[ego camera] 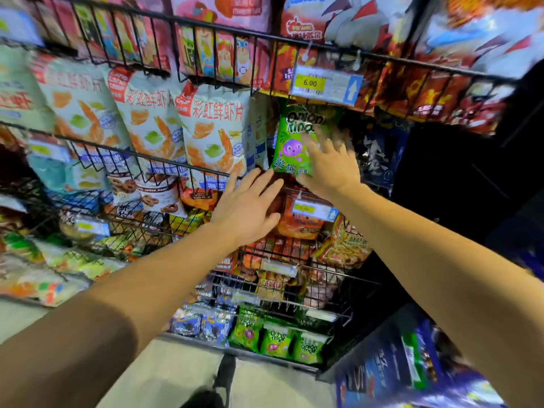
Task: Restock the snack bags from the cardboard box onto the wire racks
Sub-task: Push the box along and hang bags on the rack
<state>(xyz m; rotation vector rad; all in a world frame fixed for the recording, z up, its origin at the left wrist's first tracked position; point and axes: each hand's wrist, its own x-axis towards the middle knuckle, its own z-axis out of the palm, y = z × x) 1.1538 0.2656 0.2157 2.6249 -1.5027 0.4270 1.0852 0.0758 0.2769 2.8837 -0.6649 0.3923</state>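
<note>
Pressing green onion-ring bag (294, 142) with spread right grip (329, 166), left grip (247, 204) spread nearby, prawn-cracker bags (212, 128) beside, price tag (325, 83) above

Bright, even light falls on the left racks; the right side sinks into dark shadow; edges bend and smear with blur.

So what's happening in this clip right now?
A person is stocking wire snack racks. The right hand presses a green onion ring bag upright into the middle rack, beside the shrimp chip bags. The left hand reaches in open just below, holding nothing. More green bags sit in the bottom rack.
</note>
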